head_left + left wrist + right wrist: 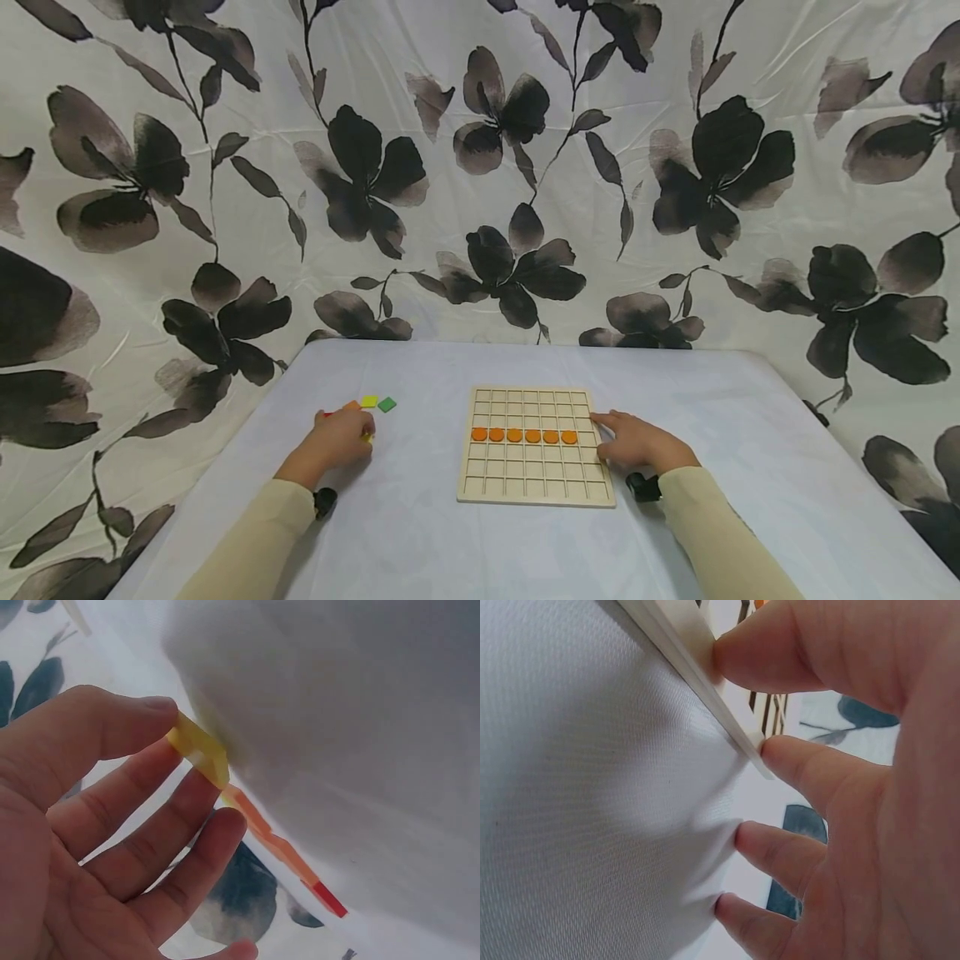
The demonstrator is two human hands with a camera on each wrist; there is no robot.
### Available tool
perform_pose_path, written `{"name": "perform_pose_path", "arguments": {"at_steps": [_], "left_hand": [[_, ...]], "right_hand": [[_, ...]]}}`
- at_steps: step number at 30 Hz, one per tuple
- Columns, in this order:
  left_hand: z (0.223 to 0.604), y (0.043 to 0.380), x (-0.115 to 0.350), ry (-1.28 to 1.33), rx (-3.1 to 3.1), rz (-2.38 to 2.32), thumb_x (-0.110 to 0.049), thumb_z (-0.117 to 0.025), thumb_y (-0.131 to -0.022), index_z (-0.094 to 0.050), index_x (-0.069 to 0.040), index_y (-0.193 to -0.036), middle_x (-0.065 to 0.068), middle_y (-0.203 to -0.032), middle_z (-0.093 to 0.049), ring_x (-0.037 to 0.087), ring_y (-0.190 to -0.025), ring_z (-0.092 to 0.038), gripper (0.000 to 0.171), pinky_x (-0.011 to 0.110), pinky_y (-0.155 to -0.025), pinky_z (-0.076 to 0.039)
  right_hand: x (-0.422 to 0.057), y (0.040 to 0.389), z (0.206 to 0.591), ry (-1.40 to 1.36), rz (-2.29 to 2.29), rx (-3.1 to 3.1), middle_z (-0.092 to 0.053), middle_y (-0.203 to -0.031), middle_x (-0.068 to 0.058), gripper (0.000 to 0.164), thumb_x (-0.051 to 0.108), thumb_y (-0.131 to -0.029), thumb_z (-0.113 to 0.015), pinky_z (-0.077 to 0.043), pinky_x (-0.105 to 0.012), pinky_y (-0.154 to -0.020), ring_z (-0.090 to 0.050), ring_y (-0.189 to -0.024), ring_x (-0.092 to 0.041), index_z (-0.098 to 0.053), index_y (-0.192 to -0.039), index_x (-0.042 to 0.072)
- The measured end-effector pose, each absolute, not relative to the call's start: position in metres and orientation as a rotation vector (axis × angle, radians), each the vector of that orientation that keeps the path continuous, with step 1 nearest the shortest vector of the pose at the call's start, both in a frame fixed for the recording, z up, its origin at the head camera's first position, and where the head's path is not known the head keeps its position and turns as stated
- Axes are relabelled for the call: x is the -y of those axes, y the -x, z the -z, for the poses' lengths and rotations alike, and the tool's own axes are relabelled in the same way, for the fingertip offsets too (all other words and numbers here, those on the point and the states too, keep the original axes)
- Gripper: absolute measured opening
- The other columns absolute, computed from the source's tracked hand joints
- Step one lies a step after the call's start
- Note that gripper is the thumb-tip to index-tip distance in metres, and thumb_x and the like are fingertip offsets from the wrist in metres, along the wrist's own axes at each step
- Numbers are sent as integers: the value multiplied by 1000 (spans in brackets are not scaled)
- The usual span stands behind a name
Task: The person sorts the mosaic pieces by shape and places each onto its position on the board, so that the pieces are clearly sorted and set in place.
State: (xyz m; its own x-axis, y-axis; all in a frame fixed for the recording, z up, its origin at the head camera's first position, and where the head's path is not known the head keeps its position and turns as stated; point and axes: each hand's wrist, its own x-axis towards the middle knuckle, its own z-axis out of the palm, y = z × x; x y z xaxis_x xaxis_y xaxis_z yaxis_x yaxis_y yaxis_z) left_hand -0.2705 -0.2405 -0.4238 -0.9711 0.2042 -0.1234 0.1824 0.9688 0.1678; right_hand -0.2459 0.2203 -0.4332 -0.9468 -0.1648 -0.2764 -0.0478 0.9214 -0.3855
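My left hand (336, 442) pinches a small flat yellow tile (199, 752) between thumb and fingertips; the lower fingers are loosely bent. Just past it on the table lie orange tiles (255, 819) and a red tile (330, 898), partly hidden by the hand in the head view. A square wooden grid board (536, 501) lies flat, with a row of several orange discs (514, 435) across its middle. At the board's right edge, my right hand (641, 442) rests its thumb and index fingertip, fingers spread. Its other fingertips reach down to the white cloth.
Another yellow tile (369, 402) and a green tile (387, 405) lie beyond the left hand. A white cloth covers the table (405, 542). Behind its far edge hangs a curtain (600, 208) with dark flowers. Each wrist carries a black device (325, 503).
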Motion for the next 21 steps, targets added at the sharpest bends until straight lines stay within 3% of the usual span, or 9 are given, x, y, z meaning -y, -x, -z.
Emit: {"name": "perform_pose_path", "arguments": {"at_steps": [7,14,21], "left_hand": [[419,267,226,-325,-2993,-276,-12,-68,-83,-69,-8,-100,2,-96,-70,29,-103,-61,17,74,-103,-21],[416,268,206,-411,-3034,-253,-16,-68,-83,-70,-10,-102,1,-97,-70,22,-95,-61,19,58,-96,-35],[415,266,181,-442,-2995,-296,-16,-68,-86,-70,-9,-105,2,-97,-69,21,-94,-60,21,61,-102,-35]], "right_hand": [[-220,245,434,147,541,-2771,-28,-155,-23,70,24,-83,-59,-30,-64,-108,-28,-142,-46,-38,-149,17],[-220,244,430,161,540,-2766,-27,-155,-24,70,24,-84,-57,-27,-64,-109,-25,-143,-47,-37,-150,15],[-220,245,432,152,561,-2758,-27,-156,-24,69,23,-84,-57,-26,-65,-110,-24,-143,-47,-37,-150,16]]}}
